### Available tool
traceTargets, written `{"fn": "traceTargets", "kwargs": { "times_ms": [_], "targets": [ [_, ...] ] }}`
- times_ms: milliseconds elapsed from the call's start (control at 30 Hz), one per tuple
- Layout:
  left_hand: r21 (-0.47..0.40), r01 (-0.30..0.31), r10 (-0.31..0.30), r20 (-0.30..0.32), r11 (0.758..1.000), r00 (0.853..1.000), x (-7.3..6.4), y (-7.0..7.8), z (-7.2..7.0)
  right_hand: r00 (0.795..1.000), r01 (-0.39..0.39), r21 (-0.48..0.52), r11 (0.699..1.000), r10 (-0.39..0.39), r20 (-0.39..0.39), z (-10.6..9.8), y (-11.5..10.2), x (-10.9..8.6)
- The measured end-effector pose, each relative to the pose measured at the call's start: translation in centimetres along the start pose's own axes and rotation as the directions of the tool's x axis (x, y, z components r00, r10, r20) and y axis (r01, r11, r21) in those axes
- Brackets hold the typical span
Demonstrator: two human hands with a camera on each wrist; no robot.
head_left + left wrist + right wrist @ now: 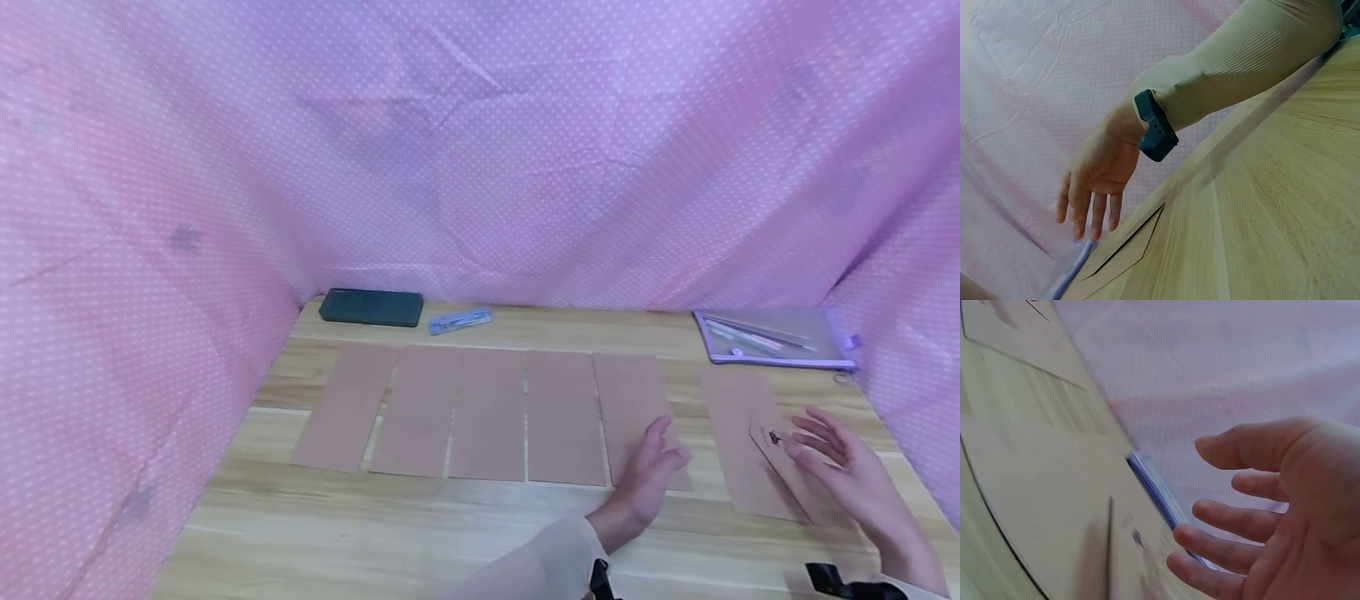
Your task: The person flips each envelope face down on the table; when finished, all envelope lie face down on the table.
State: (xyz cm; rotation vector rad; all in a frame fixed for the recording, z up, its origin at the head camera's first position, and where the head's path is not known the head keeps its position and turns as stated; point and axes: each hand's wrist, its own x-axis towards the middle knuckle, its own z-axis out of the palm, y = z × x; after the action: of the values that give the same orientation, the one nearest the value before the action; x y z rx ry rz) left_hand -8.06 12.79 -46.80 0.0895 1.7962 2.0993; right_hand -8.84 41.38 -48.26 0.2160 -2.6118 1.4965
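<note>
In the head view my left hand [647, 477] hovers over the lower right corner of the end piece of a row of brown paper pieces [487, 417], its fingers loosely bent around nothing. My right hand [847, 467] has its fingers spread and relaxed, above a brown paper piece with a slanted edge and a small black crown print [772, 458]. That printed piece overlaps a plain brown paper piece [731, 417]. The right wrist view shows the right hand [1260, 519] with nothing between thumb and fingers. In the left wrist view, the right hand [1100, 175] hangs over the paper.
Along the back of the wooden table [315, 533] lie a dark green case [371, 307], a small blue packet [461, 321] and a clear purple-edged zip pouch [776, 336] with pens inside. Pink dotted cloth [480, 167] hangs around the table.
</note>
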Motion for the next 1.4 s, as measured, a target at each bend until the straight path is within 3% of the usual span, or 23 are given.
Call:
{"fn": "traceTargets", "kwargs": {
  "times_ms": [200, 533, 800, 1000, 1167, 1400],
  "targets": [
    [0.043, 0.022, -0.022, -0.013, 0.999, 1.0, 0.6, -0.5, 1.5, 0.999, -0.034, -0.042, 0.999, 0.034, -0.004, -1.0, 1.2, -0.5],
    [0.166, 0.019, -0.02, 0.009, 0.986, 1.0, 1.0, -1.6, 4.7, 0.995, -0.056, -0.151, 0.987, 0.068, 0.077, -1.3, 3.2, -1.0],
    [0.322, 0.015, -0.027, 0.031, 0.947, 0.999, 1.1, -2.8, 6.3, 0.977, -0.139, -0.213, 0.967, 0.169, 0.132, -0.8, 3.6, -1.6],
    [0.357, -0.038, 0.01, 0.08, 0.933, 0.997, 1.3, -3.1, 6.4, 0.985, -0.068, -0.263, 0.962, 0.106, 0.133, -0.6, 3.8, -1.7],
    [0.361, -0.031, -0.004, 0.097, 0.932, 0.995, 1.4, -3.1, 6.4, 0.983, -0.056, -0.241, 0.969, 0.096, 0.158, -0.2, 4.2, -1.9],
    [0.312, -0.007, -0.022, 0.087, 0.95, 0.996, 1.8, -3.2, 6.9, 0.984, 0.109, -0.234, 0.966, -0.07, 0.166, 0.4, 4.8, -1.7]
  ]
}}
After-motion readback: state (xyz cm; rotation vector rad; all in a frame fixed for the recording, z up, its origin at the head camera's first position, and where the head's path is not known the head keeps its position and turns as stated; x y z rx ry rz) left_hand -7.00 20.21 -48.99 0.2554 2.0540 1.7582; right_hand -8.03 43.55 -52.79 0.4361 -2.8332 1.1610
